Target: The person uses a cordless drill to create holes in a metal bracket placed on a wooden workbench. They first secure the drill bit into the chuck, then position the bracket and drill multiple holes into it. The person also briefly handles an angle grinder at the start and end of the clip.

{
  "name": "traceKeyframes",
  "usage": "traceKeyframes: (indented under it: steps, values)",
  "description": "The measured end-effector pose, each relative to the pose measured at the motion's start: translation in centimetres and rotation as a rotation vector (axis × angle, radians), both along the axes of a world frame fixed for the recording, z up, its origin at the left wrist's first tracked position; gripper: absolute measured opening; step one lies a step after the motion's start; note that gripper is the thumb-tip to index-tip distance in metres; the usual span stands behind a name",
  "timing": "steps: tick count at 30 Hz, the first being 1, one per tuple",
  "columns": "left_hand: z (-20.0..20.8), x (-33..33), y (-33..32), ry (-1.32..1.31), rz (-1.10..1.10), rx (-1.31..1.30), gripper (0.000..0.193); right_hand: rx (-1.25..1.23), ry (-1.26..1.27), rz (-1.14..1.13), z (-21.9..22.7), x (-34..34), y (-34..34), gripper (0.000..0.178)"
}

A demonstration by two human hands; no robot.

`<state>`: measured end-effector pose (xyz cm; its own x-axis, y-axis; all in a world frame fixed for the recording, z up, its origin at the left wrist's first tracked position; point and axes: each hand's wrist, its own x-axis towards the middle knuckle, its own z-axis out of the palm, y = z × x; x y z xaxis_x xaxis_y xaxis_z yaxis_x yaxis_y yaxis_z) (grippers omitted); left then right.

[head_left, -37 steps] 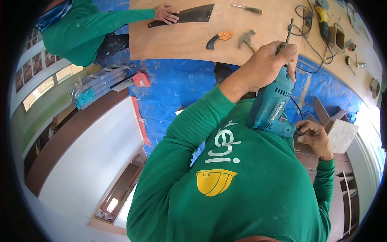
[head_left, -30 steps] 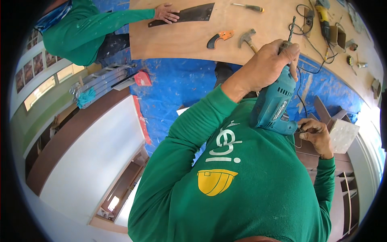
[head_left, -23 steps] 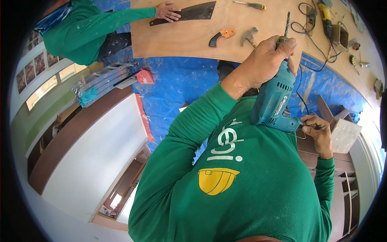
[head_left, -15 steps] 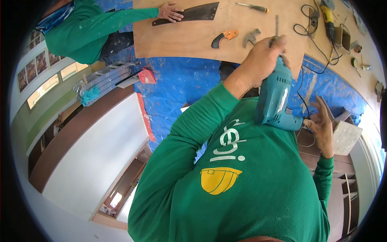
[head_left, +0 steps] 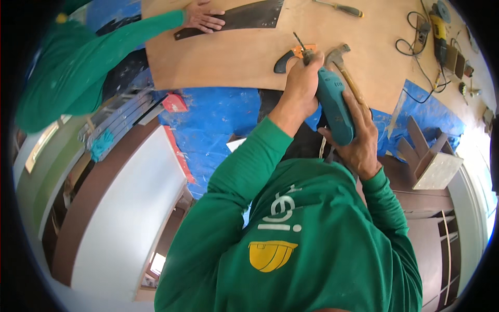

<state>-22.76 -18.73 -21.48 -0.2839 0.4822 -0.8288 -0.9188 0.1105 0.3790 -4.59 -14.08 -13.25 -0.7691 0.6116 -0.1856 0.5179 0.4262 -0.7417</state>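
My two hands hold a teal power drill (head_left: 332, 106) in front of my chest, its bit (head_left: 298, 40) pointing up and left over the near edge of the plywood board. My left hand (head_left: 300, 86) is closed around its front, at the chuck. Around the rear of the body is my right hand (head_left: 358, 138), fingers along its right side; the grip is mostly hidden. Just beyond the bit lies a saw handle (head_left: 285, 61) in orange and black, partly covered by the chuck. A claw hammer (head_left: 352, 82) with a wooden handle lies right of the drill.
A co-worker's hand (head_left: 204, 18) presses on a dark saw blade (head_left: 252, 16) on the plywood (head_left: 218, 65). Farther right are a screwdriver (head_left: 349, 10) and a yellow angle grinder (head_left: 440, 39) with its cord. Blue sheeting (head_left: 218, 119) covers the floor; a ladder (head_left: 125, 114) lies left.
The drill has swung to the left and its bit now tilts left. My right hand has moved from beside the drill's grip end to close on its rear.
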Motion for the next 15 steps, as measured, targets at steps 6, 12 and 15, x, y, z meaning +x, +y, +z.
traceKeyframes:
  steps: [6,12,15]
  values:
    - [-5.5,-8.2,-5.7,0.043,-0.373,0.147,0.039,-0.274,-0.164,-0.34,-2.5,-5.6,-2.9,0.079]
    - [-17.3,-21.8,-5.5,1.695,-0.51,-0.331,0.036,-0.208,-0.279,-0.315,-3.3,-12.4,-3.3,0.08]
    - [-22.2,-24.0,-1.5,2.008,-0.538,-0.074,0.041,-0.216,-0.347,-0.439,-2.5,-14.3,-3.7,0.08]
